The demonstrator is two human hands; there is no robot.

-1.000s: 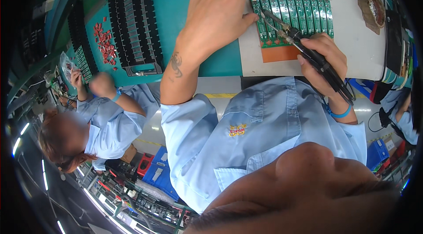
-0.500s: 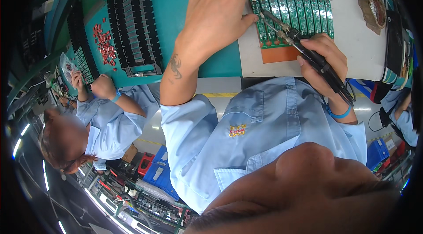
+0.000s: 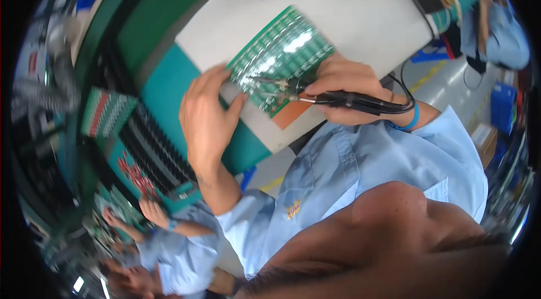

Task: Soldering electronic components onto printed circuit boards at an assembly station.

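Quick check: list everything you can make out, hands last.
White mat: 1, white, centre
Circuit-board panel: 1, green, on mat
Orange sheet: 1, orange, at panel's near edge
Tool: 1, black, tip over panel
Second panel: 1, green and red, left
Slotted strips: several, black, left
Red parts: many, red, left
Co-workers: at least 2, blue shirts, lower left, upper right
Left hand: 1, bare, at panel's left edge
Right hand: 1, bare, gripping tool

A light blue shirt point(image 3: 366, 155) bears a yellow and red emblem point(image 3: 293, 209); the wristband point(image 3: 415, 117) is brighter blue.
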